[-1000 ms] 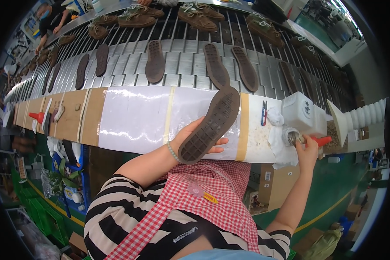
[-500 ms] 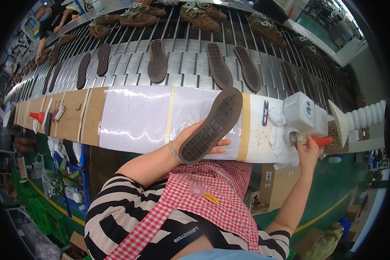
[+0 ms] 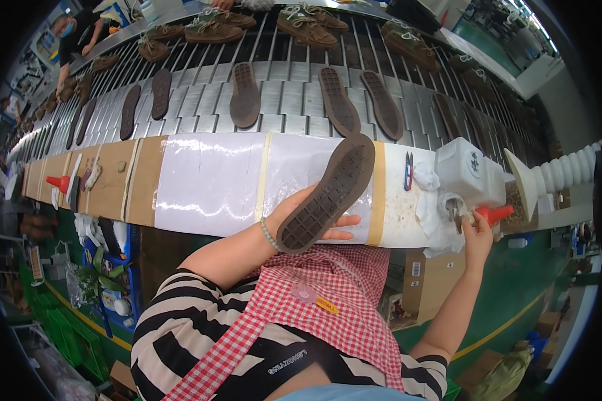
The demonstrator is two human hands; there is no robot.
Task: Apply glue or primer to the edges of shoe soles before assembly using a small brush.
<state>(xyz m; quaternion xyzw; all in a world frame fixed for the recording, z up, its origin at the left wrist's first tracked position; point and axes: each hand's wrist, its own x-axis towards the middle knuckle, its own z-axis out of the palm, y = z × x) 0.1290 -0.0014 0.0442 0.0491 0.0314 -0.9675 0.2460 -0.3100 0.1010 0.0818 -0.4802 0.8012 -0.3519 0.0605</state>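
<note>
A brown shoe sole [image 3: 328,194] with a gridded hollow side facing up lies across my left hand [image 3: 294,202]. The palm supports it from below, and the fingers come out past its right edge. Over at the right end of the bench, my right hand [image 3: 477,234] pinches what looks like a small brush [image 3: 459,224] with a dark tip. That tip is beside the mouth of a small clear jar [image 3: 452,206], which sits on crumpled white cloth [image 3: 431,224]. A red nozzle-shaped piece [image 3: 496,214] is just beyond my right fingers.
White plastic bottles [image 3: 459,170], small snips [image 3: 409,172] and a white hose funnel [image 3: 520,184] stand around the jar. Beyond the covered bench [image 3: 207,180], a metal conveyor [image 3: 284,100] carries several soles and brown shoes [image 3: 308,25]. A co-worker [image 3: 80,33] is at far left.
My right hand has shifted slightly down and the brush tip has moved toward the jar's near rim. My left hand and the sole stay almost still.
</note>
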